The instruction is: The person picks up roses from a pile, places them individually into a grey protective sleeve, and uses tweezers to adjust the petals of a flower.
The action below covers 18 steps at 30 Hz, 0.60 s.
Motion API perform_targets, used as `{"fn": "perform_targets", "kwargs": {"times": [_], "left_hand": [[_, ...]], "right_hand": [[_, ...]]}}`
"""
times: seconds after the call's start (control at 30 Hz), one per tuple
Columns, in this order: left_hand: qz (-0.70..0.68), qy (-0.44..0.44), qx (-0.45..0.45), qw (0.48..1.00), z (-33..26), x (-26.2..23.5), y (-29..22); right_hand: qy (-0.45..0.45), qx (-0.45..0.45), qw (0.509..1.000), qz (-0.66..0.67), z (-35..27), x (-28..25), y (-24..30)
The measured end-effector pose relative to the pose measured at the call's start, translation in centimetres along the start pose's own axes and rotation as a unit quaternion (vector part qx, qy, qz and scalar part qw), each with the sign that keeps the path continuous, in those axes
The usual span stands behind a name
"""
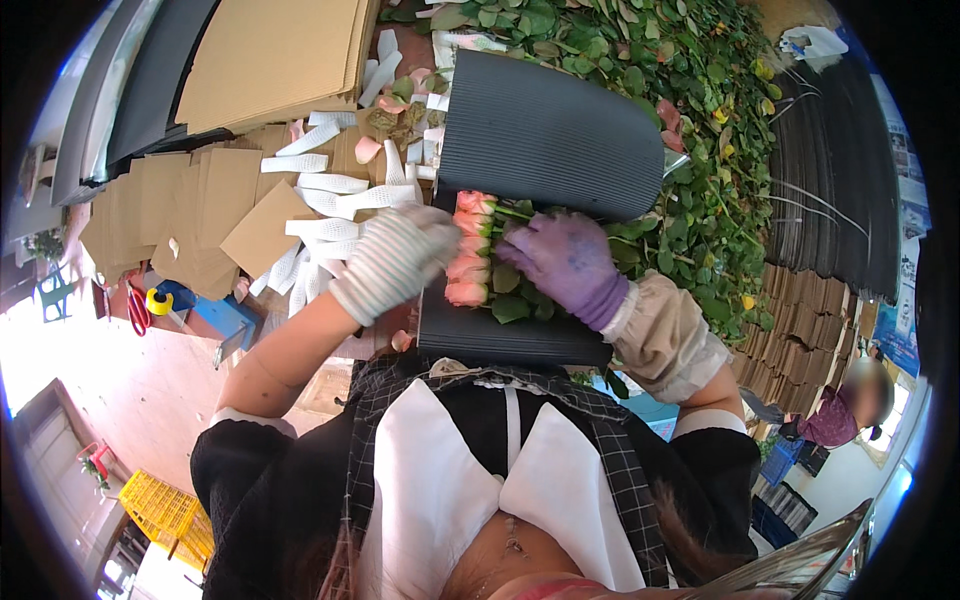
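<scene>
A column of pink roses [469, 262] lies with its blooms to the left and its leafy stems to the right. Under them is a black corrugated sheet [520, 340], its far part [550, 135] curving up behind the flowers. My left hand [402, 252], in a white striped glove, is beside the blooms; its fingers are smeared by motion. My right hand [562, 258], in a purple glove, lies over the stems just right of the blooms, its fingers curled round the stems of the upper roses. The fingertips are partly hidden among leaves.
White mesh sleeves [322, 190] and brown cardboard sheets [190, 215] lie to the left, near red scissors [138, 310] and yellow tape [158, 301]. Leafy stems [700, 130] heap up at far right. Cardboard stacks [800, 325] stand right; another person [832, 420] is beyond.
</scene>
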State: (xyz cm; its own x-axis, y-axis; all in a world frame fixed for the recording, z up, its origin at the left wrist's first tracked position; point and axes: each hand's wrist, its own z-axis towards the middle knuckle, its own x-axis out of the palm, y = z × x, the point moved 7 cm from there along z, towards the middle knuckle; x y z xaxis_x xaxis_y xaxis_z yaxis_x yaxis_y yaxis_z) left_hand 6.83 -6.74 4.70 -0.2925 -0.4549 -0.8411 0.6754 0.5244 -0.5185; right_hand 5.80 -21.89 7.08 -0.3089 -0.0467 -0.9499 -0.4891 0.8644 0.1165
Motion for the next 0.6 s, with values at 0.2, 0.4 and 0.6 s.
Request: {"fn": "perform_targets", "kwargs": {"times": [0.2, 0.4, 0.6], "left_hand": [[-0.104, -0.020, -0.044, 0.993, -1.6, 0.2, 0.4], [-0.082, 0.024, -0.004, 0.996, -0.8, 4.0, -0.8], [-0.054, 0.061, 0.014, 0.997, -0.6, 4.3, -1.1]], "right_hand": [[0.054, -0.009, 0.998, 0.010, 1.2, 3.9, 0.3], [-0.021, -0.088, 0.994, -0.057, 0.9, 5.1, 0.6], [0.034, -0.084, 0.993, -0.078, 1.3, 6.0, 0.5]]}}
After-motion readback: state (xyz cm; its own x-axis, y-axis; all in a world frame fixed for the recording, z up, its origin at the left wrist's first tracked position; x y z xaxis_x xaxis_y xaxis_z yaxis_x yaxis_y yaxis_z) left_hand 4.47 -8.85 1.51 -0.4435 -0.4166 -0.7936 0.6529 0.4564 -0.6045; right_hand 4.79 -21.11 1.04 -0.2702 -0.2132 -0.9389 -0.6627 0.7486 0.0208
